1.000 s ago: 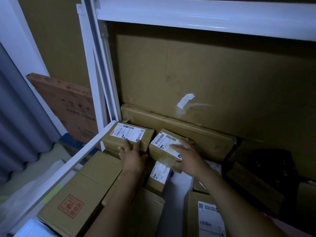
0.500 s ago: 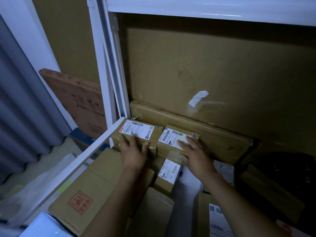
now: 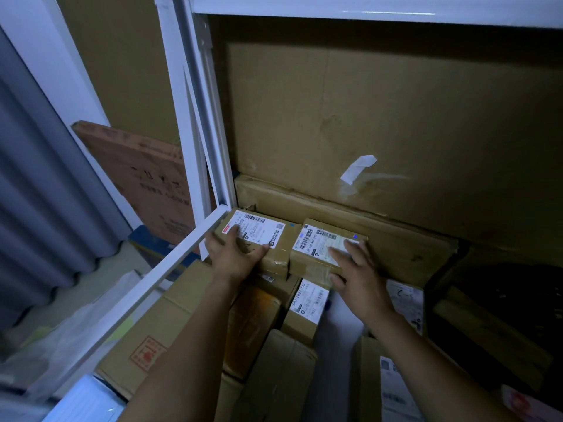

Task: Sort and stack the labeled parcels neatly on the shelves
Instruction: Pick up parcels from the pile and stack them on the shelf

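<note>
Two small brown parcels with white barcode labels lie side by side at the back left of the lower shelf. My left hand (image 3: 236, 254) rests flat on top of the left parcel (image 3: 268, 236), fingers spread over its label. My right hand (image 3: 355, 271) lies on the right parcel (image 3: 316, 246), fingers straight across the label and thumb down its front face. Both parcels sit against a long flat carton (image 3: 350, 214) at the back. Below them lies another labeled parcel (image 3: 307, 306).
A white shelf post (image 3: 201, 117) and side rail (image 3: 146, 287) bound the left. A big cardboard sheet (image 3: 396, 117) lines the back. Larger cartons (image 3: 152, 339) fill the near shelf; a labeled box (image 3: 393, 388) sits at lower right, dark items at far right.
The right parcel has been pushed back and straightened beside the left one. Both hands slid forward with the parcels and now lie flat on them.
</note>
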